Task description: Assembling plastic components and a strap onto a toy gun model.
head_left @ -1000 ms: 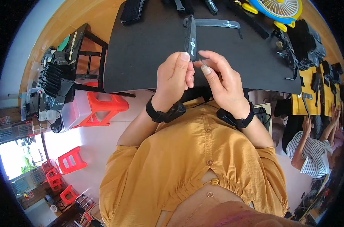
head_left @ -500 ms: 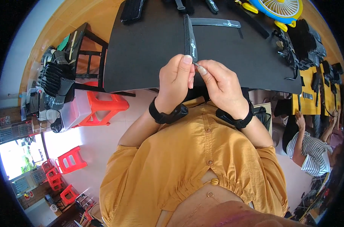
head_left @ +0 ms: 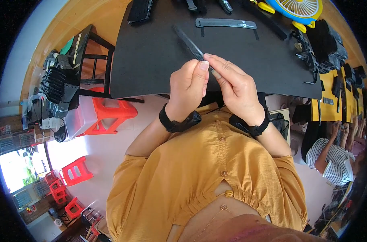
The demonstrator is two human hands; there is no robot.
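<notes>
My left hand is closed on the near end of a thin bundle of dark straps, thumb on top. My right hand pinches the same end, its fingers meeting the left thumb. The bundle points up and to the left over the black table, seen mostly on its edge. Beyond it a single grey strap with pale print and a slot at its left end lies flat on the table. The parts of the bundle inside my fingers are hidden.
A blue and yellow fan stands at the far right, near a pile of black straps. A black stack sits at the far left. Red stools are on the left. A co-worker in a striped top sits at right.
The bundle has swung left and turned from its printed face toward its edge. It uncovers the left end of the flat strap. My right fingers have moved up onto the bundle.
</notes>
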